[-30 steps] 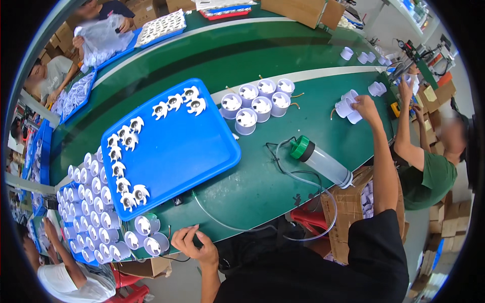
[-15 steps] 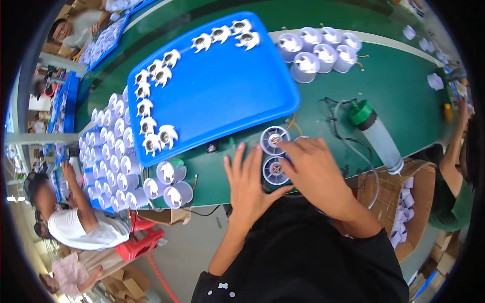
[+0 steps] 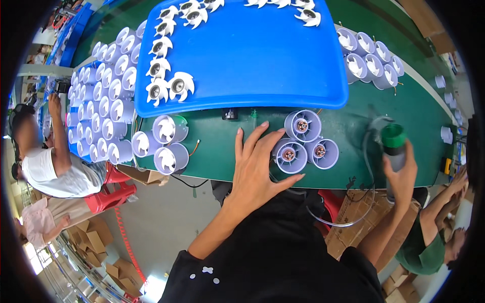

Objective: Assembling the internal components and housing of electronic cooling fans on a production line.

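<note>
My right hand (image 3: 402, 171) is wrapped around a dispensing syringe (image 3: 393, 135) with a green cap and a tube at its top. The syringe stands roughly upright at the right, its lower end partly hidden by my fingers. My left hand (image 3: 256, 169) lies with fingers spread beside three white cylindrical fan housings, its fingertips at the left one (image 3: 288, 156). The back housing (image 3: 302, 126) and the right housing (image 3: 323, 153) stand close against it. Each shows a copper-wound motor core in its middle and no impeller.
A blue tray (image 3: 242, 55) lies ahead, with white impellers (image 3: 180, 87) along its edges. Many housings with impellers (image 3: 115, 90) stand at the left, several more (image 3: 373, 65) at the back right. A cardboard box (image 3: 348, 214) sits below the table's edge. Co-workers sit at both sides.
My right hand has left the housings and taken hold of the syringe, which is now more upright. Three housings are now plainly visible. The view has shifted; my left hand stays beside them.
</note>
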Demonstrator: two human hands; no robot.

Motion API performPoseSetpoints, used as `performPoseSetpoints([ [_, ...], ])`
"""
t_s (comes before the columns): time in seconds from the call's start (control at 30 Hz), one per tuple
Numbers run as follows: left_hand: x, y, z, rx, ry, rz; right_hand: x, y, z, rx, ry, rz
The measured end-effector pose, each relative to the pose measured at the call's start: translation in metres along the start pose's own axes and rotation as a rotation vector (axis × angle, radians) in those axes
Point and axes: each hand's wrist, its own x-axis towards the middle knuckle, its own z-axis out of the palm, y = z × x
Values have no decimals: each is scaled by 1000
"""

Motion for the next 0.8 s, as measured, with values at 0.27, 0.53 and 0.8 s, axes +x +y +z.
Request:
performPoseSetpoints([
  [0.27, 2, 4, 11, -43, 63, 2, 18, -19, -71, 906, 329, -530],
  [0.53, 0, -4, 10, -43, 85, 22, 33, -132, -13, 1763, -264, -578],
  [0.8, -3, -7, 12, -61, 79, 52, 27, -159, 21, 1696, -331, -611],
])
